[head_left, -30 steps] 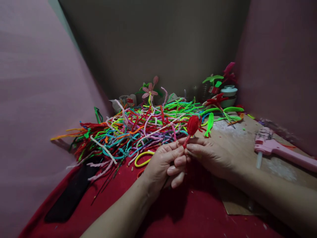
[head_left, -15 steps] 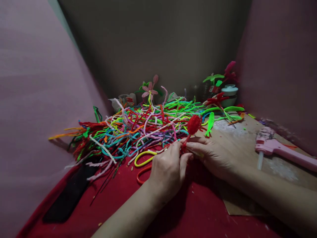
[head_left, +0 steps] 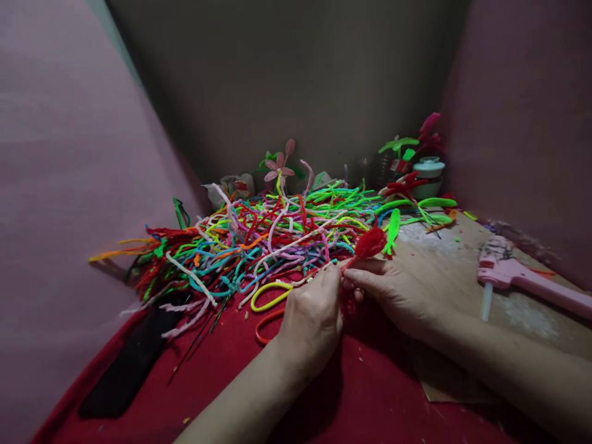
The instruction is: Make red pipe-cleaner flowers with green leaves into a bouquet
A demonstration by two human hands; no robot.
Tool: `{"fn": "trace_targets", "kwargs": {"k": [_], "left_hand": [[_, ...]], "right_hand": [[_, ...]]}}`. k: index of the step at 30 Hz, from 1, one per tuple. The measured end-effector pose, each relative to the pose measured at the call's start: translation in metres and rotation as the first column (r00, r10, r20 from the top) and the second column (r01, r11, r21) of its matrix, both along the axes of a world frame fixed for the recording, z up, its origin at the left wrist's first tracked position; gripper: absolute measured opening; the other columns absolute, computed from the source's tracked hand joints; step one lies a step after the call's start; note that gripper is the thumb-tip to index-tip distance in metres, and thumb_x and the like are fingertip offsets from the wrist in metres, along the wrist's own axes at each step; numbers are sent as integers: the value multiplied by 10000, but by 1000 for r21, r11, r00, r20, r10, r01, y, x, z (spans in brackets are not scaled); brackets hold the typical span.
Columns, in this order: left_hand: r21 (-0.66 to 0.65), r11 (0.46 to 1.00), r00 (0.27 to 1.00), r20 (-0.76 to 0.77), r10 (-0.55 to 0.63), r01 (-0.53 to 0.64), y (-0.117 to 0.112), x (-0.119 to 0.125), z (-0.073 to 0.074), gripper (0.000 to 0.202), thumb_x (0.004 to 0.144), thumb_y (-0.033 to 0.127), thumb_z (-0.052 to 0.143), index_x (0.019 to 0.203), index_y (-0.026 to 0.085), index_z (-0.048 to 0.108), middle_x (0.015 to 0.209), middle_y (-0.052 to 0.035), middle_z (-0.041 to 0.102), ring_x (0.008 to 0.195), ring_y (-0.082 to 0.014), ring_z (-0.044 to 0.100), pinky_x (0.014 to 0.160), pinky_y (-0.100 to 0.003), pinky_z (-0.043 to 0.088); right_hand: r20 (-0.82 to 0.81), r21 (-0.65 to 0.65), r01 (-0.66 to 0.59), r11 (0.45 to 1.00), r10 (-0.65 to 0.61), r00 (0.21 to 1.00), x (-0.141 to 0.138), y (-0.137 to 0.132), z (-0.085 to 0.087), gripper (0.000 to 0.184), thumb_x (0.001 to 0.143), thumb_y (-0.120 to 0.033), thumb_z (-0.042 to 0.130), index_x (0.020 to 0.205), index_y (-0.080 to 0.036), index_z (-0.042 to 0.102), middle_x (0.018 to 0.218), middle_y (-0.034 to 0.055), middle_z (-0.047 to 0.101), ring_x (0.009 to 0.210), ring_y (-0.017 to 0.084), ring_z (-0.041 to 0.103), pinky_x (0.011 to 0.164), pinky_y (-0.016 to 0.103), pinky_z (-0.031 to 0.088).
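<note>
Both hands meet over the red cloth, close around a red pipe-cleaner flower piece (head_left: 370, 243) with a rounded, petal-like head. My left hand (head_left: 315, 308) is closed in a pinch at its lower end. My right hand (head_left: 388, 287) pinches it just below the head, thumb and fingers together. The part between the fingers is mostly hidden. Beside my left hand lie scissors with a yellow handle loop (head_left: 271, 297) and an orange handle loop (head_left: 264, 328); their blades are out of sight. A green pipe-cleaner leaf (head_left: 393, 229) lies just beyond the red head.
A big tangle of coloured pipe cleaners (head_left: 259, 237) covers the back of the red cloth (head_left: 222, 394). A black phone-like slab (head_left: 124, 364) lies at left. On the brown board (head_left: 444, 265) at right rests a pink glue gun (head_left: 522, 274). A lidded jar (head_left: 429, 169) stands behind.
The red head has tipped from upright to leaning right and lower, and now shows its side. Both hands have shifted their fingers slightly around its stem.
</note>
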State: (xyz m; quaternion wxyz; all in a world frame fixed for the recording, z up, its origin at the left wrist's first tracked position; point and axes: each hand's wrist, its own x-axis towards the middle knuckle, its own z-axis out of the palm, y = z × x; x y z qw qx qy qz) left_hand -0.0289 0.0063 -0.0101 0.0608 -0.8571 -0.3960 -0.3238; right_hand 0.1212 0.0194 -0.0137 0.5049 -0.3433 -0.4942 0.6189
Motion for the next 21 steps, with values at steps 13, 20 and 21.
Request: {"fn": "trace_targets", "kwargs": {"k": [13,20,21], "left_hand": [[-713,395,640,698,321,580,-4,4,24,193,839,342,473,775,167,523,505,81,409,299,-24,287,293,-149,306],[-472,76,397,809,434,879,5,-1,18,126,809,264,543,849,145,547,521,89,387,286,5,185,241,-126,314],[-451,42,390,810,438,891,6,-1,18,118,812,255,538,866,150,546,525,91,377,289,6,165,239,-122,307]], "right_hand": [[-46,-21,-95,995,94,994,3,1,-4,98,725,-317,648,762,-233,683,714,2,640,640,152,550,592,281,405],[-106,-36,-101,994,97,990,0,0,1,197,673,-316,692,849,-229,710,655,-10,638,605,131,551,597,264,420],[-113,-41,-106,994,101,988,0,0,0,195,677,-312,693,850,-224,711,664,-6,643,615,130,556,609,264,426]]}}
